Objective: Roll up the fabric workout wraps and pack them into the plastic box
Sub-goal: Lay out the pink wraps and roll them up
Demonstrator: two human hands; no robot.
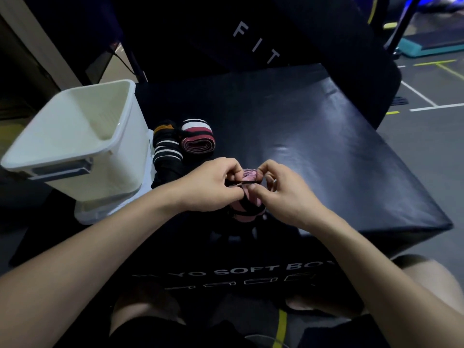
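Both hands meet over a pink-and-black wrap (247,205) at the middle of the black soft box (326,151). My left hand (213,184) pinches its rolled pink end, and my right hand (278,188) pinches the same end from the other side. The wrap's loose length hangs below my fingers. A rolled red, white and black wrap (198,138) lies farther back. A black wrap with white stripes and an orange band (165,144) lies beside it, unrolled. The white plastic box (82,141) stands at the left, tilted, and no wraps show inside it.
A clear plastic lid or tray (93,212) lies under the white box. A dark padded block with white letters (251,41) rises behind the soft box. The gym floor with painted lines (426,96) lies to the right. My knees (426,280) are below the box's near edge.
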